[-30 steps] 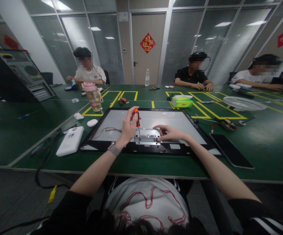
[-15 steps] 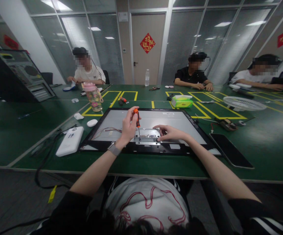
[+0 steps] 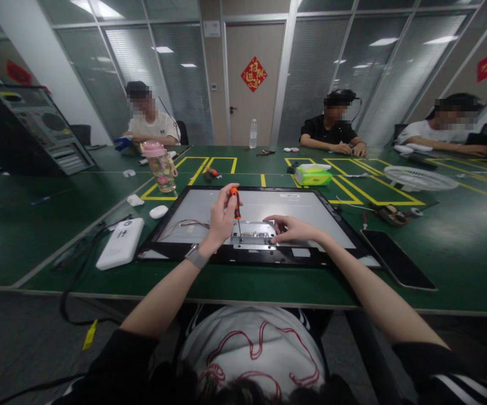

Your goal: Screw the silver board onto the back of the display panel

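Observation:
A flat monitor panel (image 3: 311, 203) lies back side up on the green table (image 3: 36, 225) in front of me, black frame around a grey metal back. My left hand (image 3: 221, 216) is closed around an orange-handled screwdriver (image 3: 235, 203), held upright with its tip on a small metal bracket (image 3: 252, 232) near the panel's near edge. My right hand (image 3: 291, 229) rests on the right end of that bracket, fingers bent and pressing down on it. Thin coloured wires (image 3: 184, 224) run across the panel to the left of my left hand.
A white power bank (image 3: 121, 243) and white mouse-like piece (image 3: 158, 211) lie left of the panel. A black phone (image 3: 397, 259) lies to the right. Further back stand a pink-lidded bottle (image 3: 159, 166), green tissue pack (image 3: 313, 175), white fan grille (image 3: 414, 178). Three people sit across the table.
My hands and the screwdriver stay in the same place. The person at the far left has raised an arm a little.

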`<state>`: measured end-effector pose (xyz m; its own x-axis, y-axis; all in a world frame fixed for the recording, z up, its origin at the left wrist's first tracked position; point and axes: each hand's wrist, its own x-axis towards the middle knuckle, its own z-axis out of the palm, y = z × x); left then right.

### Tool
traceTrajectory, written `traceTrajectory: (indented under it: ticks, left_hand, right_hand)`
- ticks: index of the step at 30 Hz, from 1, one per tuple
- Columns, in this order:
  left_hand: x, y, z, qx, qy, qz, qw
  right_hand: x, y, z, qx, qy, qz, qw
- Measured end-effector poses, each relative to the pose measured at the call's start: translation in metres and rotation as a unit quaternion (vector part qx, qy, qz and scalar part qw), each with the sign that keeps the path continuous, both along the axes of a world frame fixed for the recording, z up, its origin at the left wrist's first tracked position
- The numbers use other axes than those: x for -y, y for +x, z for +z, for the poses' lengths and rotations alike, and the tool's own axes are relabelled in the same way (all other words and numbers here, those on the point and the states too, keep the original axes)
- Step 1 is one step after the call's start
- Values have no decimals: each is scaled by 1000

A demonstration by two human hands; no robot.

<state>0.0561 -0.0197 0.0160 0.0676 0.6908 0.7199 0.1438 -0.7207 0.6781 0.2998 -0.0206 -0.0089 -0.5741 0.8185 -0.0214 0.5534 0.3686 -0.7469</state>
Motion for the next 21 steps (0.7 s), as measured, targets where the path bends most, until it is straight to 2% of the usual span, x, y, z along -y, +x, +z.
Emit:
traceTrajectory:
  ticks: [21]
  left_hand:
    - [1,0,1,2,-4,1,1000]
  right_hand:
    - [2,-2,3,0,-4,-6,1000]
